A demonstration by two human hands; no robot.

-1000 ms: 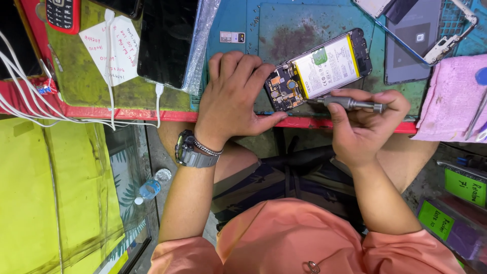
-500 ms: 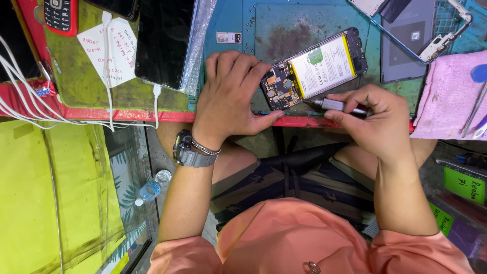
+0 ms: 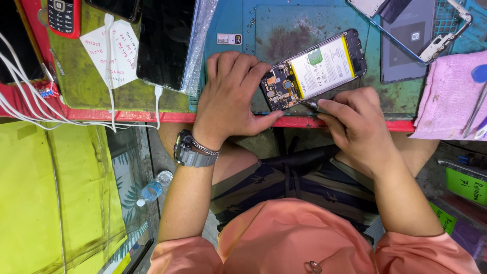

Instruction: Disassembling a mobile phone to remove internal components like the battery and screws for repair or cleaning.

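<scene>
At the bench edge, left hand (image 3: 231, 99) fingers clamped on opened phone (image 3: 314, 68), right hand (image 3: 357, 127) fingers pinching screwdriver (image 3: 308, 103).

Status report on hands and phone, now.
Left hand steadies opened phone. Right hand grips screwdriver, tip at circuit board. Nothing in the way.

A workbench runs across the top, its teal mat (image 3: 284, 30) stained dark in the middle and edged by a red rim (image 3: 101, 114). To one side the top is yellow-green (image 3: 76, 86) and worn. Below it stands a glass-fronted cabinet (image 3: 132, 172) with a bright yellow sheet (image 3: 45, 193) beside it. The light is even and bright.
</scene>
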